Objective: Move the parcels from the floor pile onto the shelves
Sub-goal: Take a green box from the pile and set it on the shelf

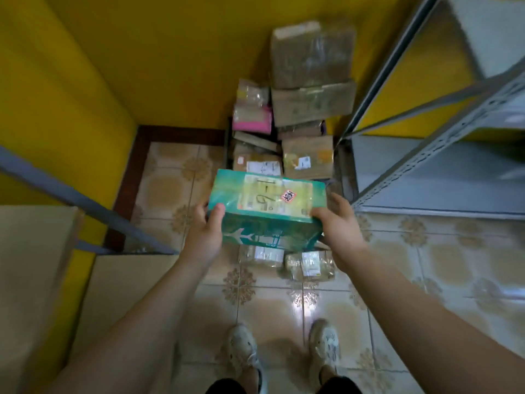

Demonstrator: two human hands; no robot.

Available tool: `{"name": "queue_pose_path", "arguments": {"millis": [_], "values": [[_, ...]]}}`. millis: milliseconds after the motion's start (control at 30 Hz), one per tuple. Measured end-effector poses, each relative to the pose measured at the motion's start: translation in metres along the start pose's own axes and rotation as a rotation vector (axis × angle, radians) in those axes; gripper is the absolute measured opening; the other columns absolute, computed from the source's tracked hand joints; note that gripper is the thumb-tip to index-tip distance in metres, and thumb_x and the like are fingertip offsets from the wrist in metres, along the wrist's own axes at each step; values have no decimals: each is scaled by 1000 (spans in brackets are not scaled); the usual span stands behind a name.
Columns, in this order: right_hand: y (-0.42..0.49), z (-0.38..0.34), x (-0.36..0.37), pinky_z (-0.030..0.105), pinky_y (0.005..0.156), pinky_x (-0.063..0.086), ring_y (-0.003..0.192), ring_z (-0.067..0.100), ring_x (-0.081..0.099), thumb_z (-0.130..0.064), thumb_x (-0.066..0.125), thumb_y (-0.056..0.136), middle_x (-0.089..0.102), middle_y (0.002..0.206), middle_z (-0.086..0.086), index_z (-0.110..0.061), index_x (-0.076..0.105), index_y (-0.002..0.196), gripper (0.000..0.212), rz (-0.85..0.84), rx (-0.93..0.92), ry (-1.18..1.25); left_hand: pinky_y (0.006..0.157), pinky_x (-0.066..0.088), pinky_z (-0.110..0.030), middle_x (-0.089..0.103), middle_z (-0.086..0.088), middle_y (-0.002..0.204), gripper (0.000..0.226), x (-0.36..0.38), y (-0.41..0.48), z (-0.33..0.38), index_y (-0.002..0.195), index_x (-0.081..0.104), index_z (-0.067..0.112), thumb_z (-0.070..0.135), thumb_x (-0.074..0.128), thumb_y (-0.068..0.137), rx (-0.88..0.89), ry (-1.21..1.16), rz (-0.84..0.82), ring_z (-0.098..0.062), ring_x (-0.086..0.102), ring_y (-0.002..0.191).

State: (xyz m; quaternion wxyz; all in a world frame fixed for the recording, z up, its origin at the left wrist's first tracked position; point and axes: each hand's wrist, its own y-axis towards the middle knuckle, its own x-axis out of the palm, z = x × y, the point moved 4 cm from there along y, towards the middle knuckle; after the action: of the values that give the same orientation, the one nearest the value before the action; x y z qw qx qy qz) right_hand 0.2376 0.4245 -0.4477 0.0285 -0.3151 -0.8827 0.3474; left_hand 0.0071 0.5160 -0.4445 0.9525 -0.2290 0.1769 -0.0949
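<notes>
A teal and green parcel box (267, 209) with a pale label and a handwritten number hangs above the floor, held between both hands. My left hand (206, 233) grips its left end, thumb on top. My right hand (338, 220) grips its right end, thumb on the top edge. Beyond it lies the floor pile: brown cardboard parcels (308, 157), a pink packet (252, 120) and large taped cartons (312, 75) against the yellow wall. Two small clear-wrapped parcels (309, 265) lie under the box. Grey metal shelves (443, 177) stand at the right.
A second grey shelf frame (85, 203) with large tan cartons (34, 265) stands at the left. The floor is glossy patterned tile (426, 280). My two feet in pale shoes (244, 351) stand at the bottom centre. Yellow walls close in the corner.
</notes>
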Motion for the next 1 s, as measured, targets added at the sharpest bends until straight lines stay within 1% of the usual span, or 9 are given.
{"name": "queue_pose_path", "arguments": {"millis": [200, 300, 433, 500, 667, 767, 833, 933, 1000], "values": [[-86, -73, -56, 32, 67, 58, 91, 19, 69, -5, 63, 89, 65, 112, -3, -27, 47, 141, 60, -35, -237, 19, 80, 57, -36, 63, -7, 115, 28, -13, -80, 94, 118, 45, 18, 25, 59, 94, 211, -120, 50, -16, 65, 95], [-126, -102, -94, 25, 50, 54, 77, 15, 71, -15, 63, 94, 63, 117, -1, -35, 39, 145, 60, -86, -307, 39, 68, 53, -18, 55, -1, 122, 60, -1, -129, 136, 142, 33, 22, 17, 65, 91, 350, -48, 60, -12, 60, 99], [-171, -127, -159, 31, 55, 57, 74, 16, 72, -13, 62, 95, 60, 120, 1, -32, 35, 146, 60, -78, -406, 100, 93, 52, -43, 42, 0, 142, 82, 35, -194, 177, 149, 15, 46, 23, 67, 90, 457, 98, 1, -20, 53, 120], [-192, -137, -197, 27, 60, 58, 80, 13, 71, -10, 63, 94, 62, 111, -5, -30, 39, 143, 58, -9, -504, 97, 92, 54, -47, 38, 0, 143, 71, 57, -222, 195, 142, 29, 45, 19, 68, 89, 493, 52, -29, -22, 50, 123], [-247, -158, -285, 15, 69, 50, 96, 3, 60, -18, 71, 89, 50, 122, -10, -26, 33, 149, 71, 234, -715, 154, 65, 56, -26, 44, 1, 127, 36, 108, -283, 237, 117, 41, 26, 20, 65, 91, 594, -22, -73, -20, 53, 111], [-273, -167, -320, 25, 85, 48, 116, 12, 55, -22, 75, 86, 43, 138, -6, -27, 25, 153, 84, 346, -783, 248, 81, 58, -44, 48, 2, 122, 33, 138, -303, 251, 116, 43, 24, 20, 64, 91, 597, -125, -207, -23, 57, 108], [-290, -166, -339, 24, 83, 46, 115, 10, 54, -24, 74, 87, 41, 143, -5, -28, 18, 155, 88, 408, -812, 290, 88, 55, -49, 48, 11, 116, 36, 159, -317, 259, 118, 44, 34, 18, 63, 92, 616, -179, -327, -22, 57, 109], [-311, -155, -361, 20, 78, 46, 98, 0, 55, -28, 75, 86, 49, 122, -15, -35, 5, 156, 100, 497, -812, 284, 79, 59, -34, 54, 2, 121, 28, 194, -340, 263, 112, 53, 37, 17, 61, 94, 672, -137, -492, -18, 62, 103], [-317, -138, -378, 27, 88, 49, 102, 5, 56, -30, 76, 85, 49, 125, -11, -36, -2, 156, 105, 570, -779, 306, 71, 59, -26, 53, -2, 121, 25, 217, -355, 259, 102, 56, 39, 15, 60, 95, 687, -101, -575, -16, 62, 102]]}}
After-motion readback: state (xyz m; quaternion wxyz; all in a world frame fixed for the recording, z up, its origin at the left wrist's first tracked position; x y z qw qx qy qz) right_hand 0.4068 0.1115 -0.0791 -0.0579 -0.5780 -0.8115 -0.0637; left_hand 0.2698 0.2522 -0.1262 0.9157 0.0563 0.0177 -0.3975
